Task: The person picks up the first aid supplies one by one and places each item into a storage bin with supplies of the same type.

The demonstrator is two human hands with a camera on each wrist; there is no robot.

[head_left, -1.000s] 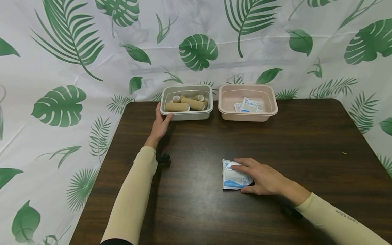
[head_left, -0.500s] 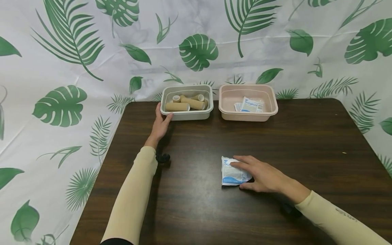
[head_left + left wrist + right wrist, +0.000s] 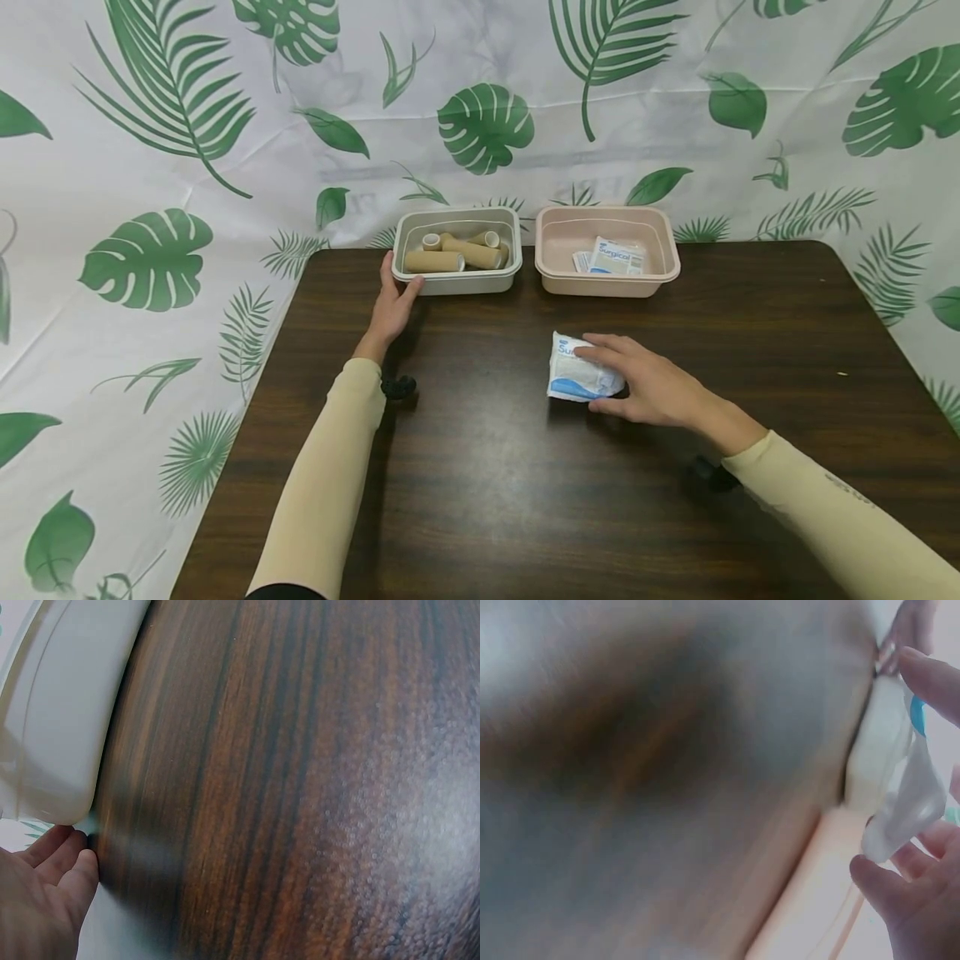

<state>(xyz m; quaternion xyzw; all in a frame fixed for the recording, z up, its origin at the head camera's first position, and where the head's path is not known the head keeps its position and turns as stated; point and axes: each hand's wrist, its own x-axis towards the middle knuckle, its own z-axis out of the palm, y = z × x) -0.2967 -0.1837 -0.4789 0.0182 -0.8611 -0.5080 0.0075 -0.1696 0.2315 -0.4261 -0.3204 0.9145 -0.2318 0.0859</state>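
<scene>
My right hand holds a soft white and blue packet by its right side, thumb at the near edge and fingers over the top. The word printed on it is partly covered by the fingers. In the right wrist view the packet stands tilted between thumb and fingers, above the table. My left hand rests at the left end of a grey-green bin, fingers along its side and thumb by the front corner. The left wrist view shows those fingers extended against the bin's corner.
Several cardboard tubes lie in the grey-green bin. Beside it stands a pink bin with packets, one marked "Surgical". Both bins are at the back of the dark wooden table, against a leaf-print curtain.
My right hand has moved the packet away from me across the table, toward the bins, and it looks lifted and more tilted. My left hand has stayed at the grey-green bin.
</scene>
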